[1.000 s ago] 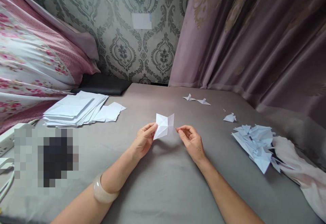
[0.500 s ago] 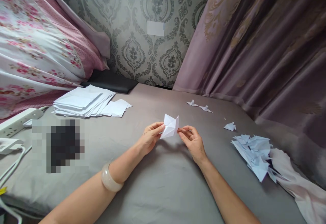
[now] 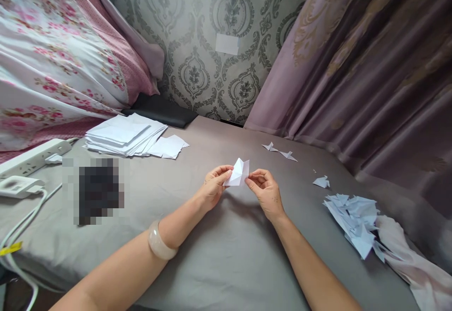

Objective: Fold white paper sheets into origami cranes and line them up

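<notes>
A small creased sheet of white paper, partly folded, is held up above the grey bed sheet. My left hand, below a pale bangle on the forearm, pinches its left side between thumb and fingers. At its right edge, my right hand is closed with thumb and fingertips on the paper. The undersides of the paper and the curled fingertips behind it are hidden.
A stack of white paper lies back left, near a black flat item. Folded paper pieces are heaped at right, beside a pale cloth. Two small folded papers lie farther back. A power strip sits at far left.
The paper's upper flaps have drawn closer together and its shape is narrower in height. My right fingers have shifted onto its right edge. The whole view has turned slightly left.
</notes>
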A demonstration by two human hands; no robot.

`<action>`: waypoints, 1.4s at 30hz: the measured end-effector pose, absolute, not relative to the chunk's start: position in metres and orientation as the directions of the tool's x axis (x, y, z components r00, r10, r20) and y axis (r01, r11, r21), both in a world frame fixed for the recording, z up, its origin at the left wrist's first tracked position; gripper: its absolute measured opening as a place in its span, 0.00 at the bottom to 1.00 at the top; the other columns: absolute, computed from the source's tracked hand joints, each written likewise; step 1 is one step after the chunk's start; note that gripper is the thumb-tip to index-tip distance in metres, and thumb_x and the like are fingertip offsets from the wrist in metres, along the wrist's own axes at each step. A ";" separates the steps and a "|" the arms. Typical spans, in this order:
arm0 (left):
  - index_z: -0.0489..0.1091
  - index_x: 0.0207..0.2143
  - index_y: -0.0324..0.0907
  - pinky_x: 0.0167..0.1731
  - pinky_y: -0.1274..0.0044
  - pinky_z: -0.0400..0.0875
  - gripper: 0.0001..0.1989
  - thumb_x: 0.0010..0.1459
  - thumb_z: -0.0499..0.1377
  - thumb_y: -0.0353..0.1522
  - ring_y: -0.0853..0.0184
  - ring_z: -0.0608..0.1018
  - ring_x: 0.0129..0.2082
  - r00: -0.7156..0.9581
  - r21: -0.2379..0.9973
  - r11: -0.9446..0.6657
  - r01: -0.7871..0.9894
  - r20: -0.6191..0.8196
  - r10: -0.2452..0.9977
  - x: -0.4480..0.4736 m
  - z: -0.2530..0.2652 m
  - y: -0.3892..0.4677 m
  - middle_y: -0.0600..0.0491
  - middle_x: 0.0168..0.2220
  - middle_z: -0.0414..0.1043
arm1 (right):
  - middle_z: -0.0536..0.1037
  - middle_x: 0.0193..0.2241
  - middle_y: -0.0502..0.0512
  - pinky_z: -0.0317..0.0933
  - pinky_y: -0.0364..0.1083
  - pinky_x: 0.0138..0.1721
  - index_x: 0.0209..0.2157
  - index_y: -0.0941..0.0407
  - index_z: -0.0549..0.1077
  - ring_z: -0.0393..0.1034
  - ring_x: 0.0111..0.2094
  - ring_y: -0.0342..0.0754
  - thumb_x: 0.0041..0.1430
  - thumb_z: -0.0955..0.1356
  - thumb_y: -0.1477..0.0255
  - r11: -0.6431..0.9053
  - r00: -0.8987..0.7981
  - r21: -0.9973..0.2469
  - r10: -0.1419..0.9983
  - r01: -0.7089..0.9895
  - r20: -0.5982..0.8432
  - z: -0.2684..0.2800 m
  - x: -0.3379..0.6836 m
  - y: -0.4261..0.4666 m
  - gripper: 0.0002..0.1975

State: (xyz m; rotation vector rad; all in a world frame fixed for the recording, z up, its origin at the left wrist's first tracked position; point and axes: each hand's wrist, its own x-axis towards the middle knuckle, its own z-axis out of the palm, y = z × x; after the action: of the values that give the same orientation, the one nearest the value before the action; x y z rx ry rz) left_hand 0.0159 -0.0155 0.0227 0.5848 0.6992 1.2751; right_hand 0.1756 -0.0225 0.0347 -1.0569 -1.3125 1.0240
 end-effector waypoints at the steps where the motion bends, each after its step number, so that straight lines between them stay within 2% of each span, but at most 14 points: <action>1: 0.73 0.33 0.39 0.33 0.79 0.65 0.17 0.39 0.71 0.35 0.72 0.74 0.30 0.133 0.732 0.202 -0.651 -0.152 0.979 0.016 0.024 -0.015 0.53 0.32 0.73 | 0.76 0.30 0.50 0.67 0.48 0.40 0.33 0.53 0.66 0.73 0.34 0.46 0.45 0.74 0.66 0.225 0.003 -0.974 0.974 0.007 0.225 0.034 0.175 -0.021 0.16; 10: 0.72 0.33 0.40 0.34 0.76 0.62 0.22 0.32 0.73 0.32 0.69 0.74 0.33 0.080 0.697 0.162 -0.698 -0.148 0.986 0.012 0.017 -0.004 0.52 0.35 0.72 | 0.76 0.28 0.49 0.64 0.45 0.37 0.31 0.55 0.73 0.70 0.31 0.44 0.41 0.75 0.66 0.178 0.032 -0.984 0.983 0.021 0.179 0.016 0.174 -0.003 0.14; 19: 0.74 0.35 0.42 0.34 0.78 0.55 0.20 0.36 0.71 0.34 0.72 0.71 0.32 0.062 0.804 0.131 -0.580 -0.117 0.991 0.012 0.013 0.004 0.54 0.35 0.73 | 0.75 0.30 0.49 0.62 0.43 0.38 0.36 0.53 0.78 0.68 0.33 0.42 0.39 0.76 0.67 0.135 0.097 -0.991 0.986 -0.025 0.132 0.003 0.174 0.003 0.18; 23: 0.73 0.38 0.42 0.35 0.77 0.56 0.19 0.40 0.69 0.33 0.72 0.70 0.32 0.078 0.850 0.127 -0.511 -0.102 0.992 0.017 0.016 0.011 0.54 0.34 0.72 | 0.76 0.31 0.49 0.62 0.42 0.37 0.37 0.53 0.78 0.67 0.33 0.42 0.38 0.77 0.67 0.128 0.138 -0.988 0.984 -0.088 0.115 -0.004 0.178 0.007 0.19; 26: 0.72 0.40 0.42 0.35 0.77 0.58 0.17 0.44 0.65 0.32 0.71 0.70 0.32 0.049 0.879 0.151 -0.453 -0.144 0.988 0.021 0.022 0.019 0.54 0.32 0.71 | 0.76 0.31 0.49 0.61 0.42 0.37 0.37 0.53 0.78 0.67 0.33 0.41 0.38 0.77 0.67 0.133 0.176 -0.986 0.978 -0.101 0.114 -0.007 0.181 0.010 0.19; 31: 0.72 0.33 0.40 0.35 0.77 0.60 0.09 0.47 0.63 0.33 0.71 0.70 0.31 0.071 0.918 0.122 -0.376 -0.103 0.992 0.023 0.029 0.030 0.53 0.31 0.70 | 0.77 0.29 0.50 0.62 0.43 0.37 0.35 0.55 0.78 0.68 0.31 0.42 0.37 0.76 0.67 0.173 0.246 -0.979 0.959 -0.107 0.143 -0.006 0.181 0.011 0.19; 34: 0.73 0.34 0.40 0.34 0.77 0.62 0.12 0.45 0.64 0.35 0.70 0.71 0.31 0.086 0.907 0.105 -0.409 -0.076 0.993 0.022 0.027 0.029 0.52 0.32 0.72 | 0.77 0.28 0.51 0.63 0.45 0.36 0.34 0.56 0.78 0.68 0.30 0.43 0.37 0.76 0.66 0.180 0.245 -0.978 0.958 -0.106 0.150 -0.006 0.179 0.010 0.18; 37: 0.73 0.35 0.42 0.32 0.80 0.60 0.14 0.44 0.66 0.35 0.72 0.71 0.31 0.018 0.916 0.099 -0.389 -0.100 0.995 0.021 0.019 0.026 0.54 0.33 0.72 | 0.78 0.28 0.51 0.64 0.45 0.37 0.33 0.56 0.78 0.69 0.30 0.44 0.38 0.75 0.66 0.178 0.244 -0.978 0.959 -0.112 0.146 -0.007 0.179 0.011 0.17; 42: 0.73 0.34 0.40 0.32 0.80 0.61 0.15 0.46 0.66 0.38 0.72 0.71 0.30 0.010 0.937 0.031 -0.348 -0.029 1.000 0.021 0.011 0.020 0.55 0.31 0.73 | 0.78 0.28 0.51 0.63 0.45 0.37 0.33 0.56 0.78 0.69 0.31 0.44 0.41 0.74 0.67 0.191 0.236 -0.977 0.957 -0.090 0.166 -0.010 0.181 0.010 0.14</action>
State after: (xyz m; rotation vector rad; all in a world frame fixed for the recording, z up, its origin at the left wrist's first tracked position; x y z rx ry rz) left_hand 0.0210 0.0195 0.0110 0.9250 0.9544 1.3310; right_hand 0.1811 0.0099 -0.0098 -1.0967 -1.0414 0.9630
